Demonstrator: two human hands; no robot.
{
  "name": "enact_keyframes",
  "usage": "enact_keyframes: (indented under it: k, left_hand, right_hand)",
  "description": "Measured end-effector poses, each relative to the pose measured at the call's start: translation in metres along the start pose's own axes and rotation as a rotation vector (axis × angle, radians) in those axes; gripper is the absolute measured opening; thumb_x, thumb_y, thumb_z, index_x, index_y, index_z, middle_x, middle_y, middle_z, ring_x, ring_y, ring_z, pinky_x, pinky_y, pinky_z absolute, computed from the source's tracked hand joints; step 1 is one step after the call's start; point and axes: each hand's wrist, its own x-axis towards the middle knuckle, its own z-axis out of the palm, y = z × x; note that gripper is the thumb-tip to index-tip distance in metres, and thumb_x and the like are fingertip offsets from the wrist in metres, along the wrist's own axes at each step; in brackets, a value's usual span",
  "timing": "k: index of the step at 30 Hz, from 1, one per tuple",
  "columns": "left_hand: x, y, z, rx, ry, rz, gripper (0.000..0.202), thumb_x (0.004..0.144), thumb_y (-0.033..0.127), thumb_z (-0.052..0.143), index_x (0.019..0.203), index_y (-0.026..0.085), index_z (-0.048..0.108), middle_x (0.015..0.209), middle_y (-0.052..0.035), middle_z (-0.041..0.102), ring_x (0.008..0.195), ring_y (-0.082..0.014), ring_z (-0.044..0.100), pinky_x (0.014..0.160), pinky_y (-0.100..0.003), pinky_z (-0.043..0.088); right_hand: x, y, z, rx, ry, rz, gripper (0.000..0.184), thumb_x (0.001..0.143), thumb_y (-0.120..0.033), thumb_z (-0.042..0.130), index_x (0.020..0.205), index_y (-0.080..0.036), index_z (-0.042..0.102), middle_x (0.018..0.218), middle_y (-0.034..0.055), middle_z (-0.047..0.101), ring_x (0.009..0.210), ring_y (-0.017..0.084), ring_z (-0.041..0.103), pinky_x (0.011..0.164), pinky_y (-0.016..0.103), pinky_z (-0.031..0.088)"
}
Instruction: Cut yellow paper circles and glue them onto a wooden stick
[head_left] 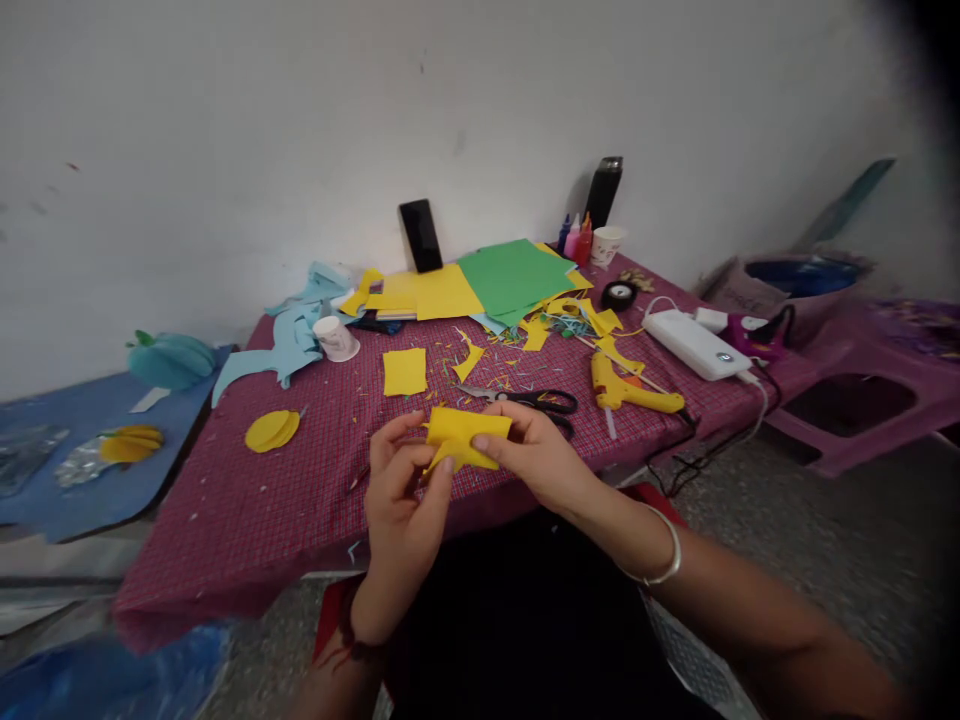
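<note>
Between my two hands is a piece of yellow paper [457, 428], bent or folded, held above the table's near edge. My left hand [405, 490] grips its left side with the thumb in front. My right hand [541, 458] pinches its right side, thumb on the front face. Just behind the right hand lie black-handled scissors [525, 397] on the cloth. A yellow paper square [405, 372] rests beyond my left hand, and a small stack of yellow paper circles [272, 431] sits to the left.
A yellow glue gun [630, 385] and a white power bank [694, 343] with cables are at the right. Green sheets [517, 278], paper scraps and a leaning phone [421, 235] stand along the back. Light blue paper [292, 335] and a paper cup [335, 339] are at left.
</note>
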Motion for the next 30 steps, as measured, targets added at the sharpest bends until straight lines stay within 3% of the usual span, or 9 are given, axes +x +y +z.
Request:
enact_keyframes:
  k: [6,9,12,17,20,30]
  left_hand:
    - [0.002,-0.012,0.024,-0.460,-0.030,-0.339,0.011,0.080,0.025,0.064,0.073,0.018,0.064,0.079,-0.0010,0.057,0.073,-0.0129,0.053,0.068,-0.025,0.043]
    - [0.005,-0.018,0.026,-0.508,0.090,-0.399,0.018,0.078,0.028,0.066,0.065,0.016,0.063,0.077,0.0004,0.053,0.071,-0.0101,0.049,0.065,-0.021,0.041]
    - [0.006,-0.016,0.023,-0.538,0.129,-0.514,0.021,0.077,0.028,0.067,0.061,0.016,0.060,0.057,0.0050,0.044,0.054,-0.0065,0.040,0.053,-0.018,0.035]
    - [-0.001,-0.006,0.027,-0.625,0.056,-0.728,0.020,0.067,0.030,0.074,0.065,0.015,0.061,0.057,0.0010,0.060,0.047,-0.0074,0.049,0.041,-0.017,0.033]
    - [-0.006,-0.004,0.035,-0.626,0.017,-0.753,0.023,0.067,0.031,0.075,0.063,0.015,0.059,0.055,0.0008,0.061,0.042,-0.0071,0.049,0.038,-0.017,0.032]
    - [-0.009,-0.013,0.053,-0.669,0.089,-0.724,0.027,0.069,0.028,0.075,0.061,0.015,0.053,0.048,0.0064,0.051,0.040,-0.0029,0.039,0.038,-0.014,0.026]
  right_hand:
    - [-0.001,0.009,-0.012,-0.042,-0.015,0.005,0.017,0.069,-0.024,0.073,0.078,-0.018,0.059,0.068,-0.0049,0.056,0.059,0.010,0.049,0.056,0.022,0.039]
    - [0.006,0.020,-0.023,-0.004,0.109,-0.009,0.016,0.067,-0.026,0.074,0.075,-0.018,0.062,0.067,-0.0042,0.057,0.058,0.010,0.049,0.054,0.022,0.039]
    - [0.010,0.030,-0.030,0.049,0.226,-0.009,0.018,0.067,-0.032,0.073,0.075,-0.017,0.065,0.066,-0.0029,0.059,0.055,0.010,0.048,0.051,0.021,0.039]
    - [0.010,0.039,-0.027,0.010,0.180,0.004,0.025,0.072,-0.042,0.069,0.072,-0.017,0.065,0.064,-0.0016,0.059,0.053,0.010,0.048,0.050,0.022,0.040]
    - [0.005,0.040,-0.025,-0.049,0.121,-0.028,0.026,0.079,-0.042,0.063,0.071,-0.017,0.062,0.063,-0.0024,0.056,0.053,0.010,0.047,0.050,0.023,0.041]
    - [0.001,0.044,-0.026,-0.005,0.092,-0.057,0.025,0.087,-0.041,0.056,0.080,-0.018,0.064,0.068,-0.0006,0.060,0.057,0.012,0.051,0.054,0.024,0.045]
